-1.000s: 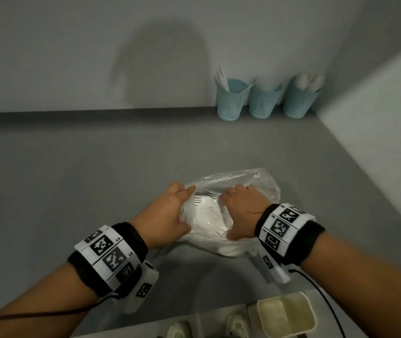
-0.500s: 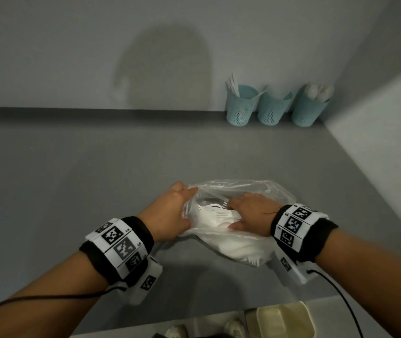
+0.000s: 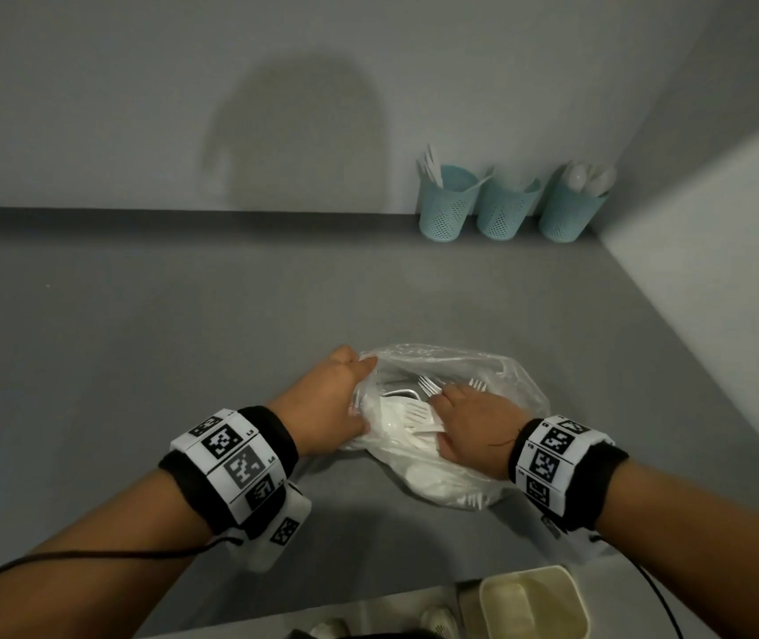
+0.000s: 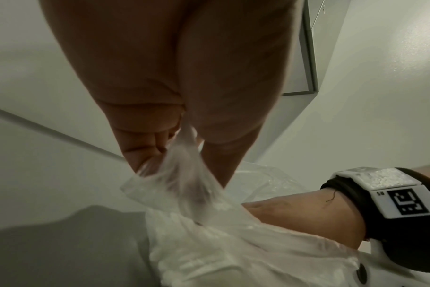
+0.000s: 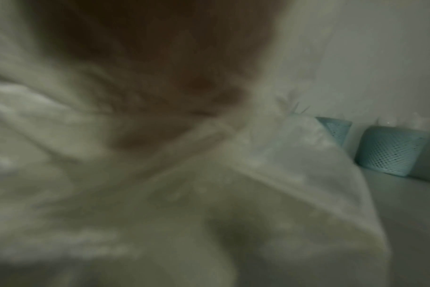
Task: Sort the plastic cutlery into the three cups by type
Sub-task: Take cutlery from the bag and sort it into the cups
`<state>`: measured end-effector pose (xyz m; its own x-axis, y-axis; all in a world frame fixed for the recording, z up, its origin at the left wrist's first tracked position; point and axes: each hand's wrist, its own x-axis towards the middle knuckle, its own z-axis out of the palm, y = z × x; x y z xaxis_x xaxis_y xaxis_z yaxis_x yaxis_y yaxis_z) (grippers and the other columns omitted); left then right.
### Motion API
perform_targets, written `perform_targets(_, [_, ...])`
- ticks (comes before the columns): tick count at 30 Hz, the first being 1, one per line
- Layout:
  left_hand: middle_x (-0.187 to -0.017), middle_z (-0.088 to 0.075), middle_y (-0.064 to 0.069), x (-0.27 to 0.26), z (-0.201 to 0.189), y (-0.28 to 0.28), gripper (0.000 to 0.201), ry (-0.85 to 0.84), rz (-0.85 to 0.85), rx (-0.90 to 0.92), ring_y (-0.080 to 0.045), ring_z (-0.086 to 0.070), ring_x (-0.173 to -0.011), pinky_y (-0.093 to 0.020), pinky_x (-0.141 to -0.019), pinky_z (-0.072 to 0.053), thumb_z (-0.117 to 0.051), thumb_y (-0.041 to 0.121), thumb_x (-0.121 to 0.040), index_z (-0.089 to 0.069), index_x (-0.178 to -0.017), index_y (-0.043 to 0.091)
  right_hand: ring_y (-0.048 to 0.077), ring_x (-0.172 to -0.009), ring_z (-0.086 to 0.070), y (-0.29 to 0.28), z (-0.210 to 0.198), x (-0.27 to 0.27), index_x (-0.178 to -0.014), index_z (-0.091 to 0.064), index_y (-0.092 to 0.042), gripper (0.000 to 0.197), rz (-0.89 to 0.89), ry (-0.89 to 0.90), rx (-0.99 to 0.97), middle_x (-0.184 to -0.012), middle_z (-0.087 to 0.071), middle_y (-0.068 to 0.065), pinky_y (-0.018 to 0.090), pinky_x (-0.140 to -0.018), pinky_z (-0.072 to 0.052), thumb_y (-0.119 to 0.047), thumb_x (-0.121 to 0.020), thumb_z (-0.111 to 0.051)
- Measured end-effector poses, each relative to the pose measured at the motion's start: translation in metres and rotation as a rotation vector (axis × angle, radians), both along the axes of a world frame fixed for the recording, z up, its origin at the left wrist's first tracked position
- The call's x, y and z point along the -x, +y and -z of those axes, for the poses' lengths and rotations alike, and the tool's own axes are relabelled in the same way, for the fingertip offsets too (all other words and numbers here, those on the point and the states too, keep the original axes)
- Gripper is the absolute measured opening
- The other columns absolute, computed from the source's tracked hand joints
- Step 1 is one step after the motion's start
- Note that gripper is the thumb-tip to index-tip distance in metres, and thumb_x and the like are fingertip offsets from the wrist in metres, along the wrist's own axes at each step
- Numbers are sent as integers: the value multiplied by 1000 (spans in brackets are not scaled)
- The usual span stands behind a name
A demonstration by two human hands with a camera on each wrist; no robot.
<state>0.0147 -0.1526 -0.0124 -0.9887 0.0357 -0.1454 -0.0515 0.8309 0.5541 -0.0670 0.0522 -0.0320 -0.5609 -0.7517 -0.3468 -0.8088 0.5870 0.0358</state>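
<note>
A clear plastic bag (image 3: 502, 375) full of white plastic cutlery (image 3: 407, 415) lies on the grey counter (image 3: 184, 339) in front of me. My left hand (image 3: 327, 403) pinches the bag's left edge (image 4: 182, 147) between thumb and fingers and holds the mouth open. My right hand (image 3: 474, 422) is inside the bag, its fingers curled down round forks; fork tines (image 3: 428, 387) stick out past the knuckles. The right wrist view is blurred by bag film. Three teal perforated cups stand at the back right: the left cup (image 3: 447, 209) holds knives, the middle cup (image 3: 507, 209) shows little, the right cup (image 3: 569, 214) holds spoons.
A light wall (image 3: 714, 269) closes the counter's right side, and a grey wall runs behind the cups. Below the counter's front edge stands a beige container (image 3: 534, 601). A black cable (image 3: 91, 558) trails from my left wrist band.
My right hand has shifted rightward and deeper into the bag, and fork tines now poke out past its fingers. The left hand keeps its pinch on the bag's edge.
</note>
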Motion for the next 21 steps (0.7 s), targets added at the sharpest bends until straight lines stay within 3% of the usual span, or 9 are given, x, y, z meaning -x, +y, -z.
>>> perform_targets(6, [-127,-42,-6,0,-4,-2,77,-10,-6,15,-21,-51,-113,-16,-91,-35,-72,20,-79,-33,-145,14,28,-104,-57,-3,-10,11,-117,-49,-9,43,17,-82,-43,-117,-58,12,38,-89,-48,-44,-92,-44])
perform_targets(8, [-126,-43,-6,1,-5,-3,76,-8,-14,19,-21,-51,-111,-15,-89,-36,-72,19,-78,-35,-144,14,27,-99,-59,-2,-11,13,-110,-52,-12,37,25,-116,13,-112,-61,9,38,-86,-49,-43,-90,-47])
perform_targets(13, [-127,-42,-8,2,-7,-9,77,-17,-37,37,-23,-51,-112,-17,-89,-37,-70,18,-79,-32,-146,15,19,-96,-60,1,-22,21,-115,-54,-16,33,78,-264,286,-110,-63,2,31,-86,-46,-38,-91,-52])
perform_targets(15, [-123,-43,-8,3,-10,-11,75,-6,-43,43,-22,-52,-109,-19,-89,-38,-69,18,-80,-33,-145,15,12,-81,-58,0,-31,24,-103,-55,-20,23,58,-320,434,-95,-64,-5,29,-78,-48,-40,-92,-51])
perform_targets(17, [-122,-43,-8,5,-13,-12,73,4,-50,50,-19,-51,-102,-17,-85,-38,-68,16,-81,-34,-145,15,4,-65,-48,-1,-41,23,-85,-49,-28,17,31,-324,527,-76,-55,-11,20,-65,-43,-42,-93,-49])
perform_targets(19, [-123,-43,-9,8,-15,-12,70,8,-60,55,-18,-51,-97,-20,-84,-42,-67,14,-81,-35,-144,13,1,-60,-45,-6,-52,21,-76,-42,-36,19,44,-314,581,-66,-46,-16,13,-60,-36,-44,-93,-48])
perform_targets(21, [-123,-43,-10,12,-17,-13,68,15,-68,64,-23,-54,-103,-23,-87,-45,-67,13,-80,-38,-142,11,3,-57,-42,-10,-59,22,-70,-39,-38,27,89,-320,626,-63,-42,-15,15,-58,-35,-55,-89,-46])
